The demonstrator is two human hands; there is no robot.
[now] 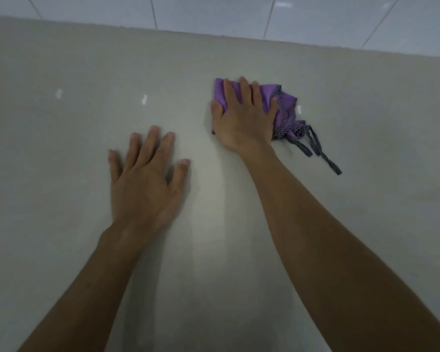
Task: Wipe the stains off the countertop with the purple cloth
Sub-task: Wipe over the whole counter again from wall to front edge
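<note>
A bunched purple cloth with grey patterned edging and trailing grey strips lies on the pale grey countertop, right of centre toward the back. My right hand presses flat on top of it, fingers spread over the fabric. My left hand rests palm down on the bare counter, nearer to me and to the left, with fingers apart and nothing under it. A faint lighter streak on the counter runs toward me from below the right hand. No distinct stain shows.
A white tiled wall rises along the far edge of the countertop. A few small bright reflections dot the counter surface left and right of the cloth.
</note>
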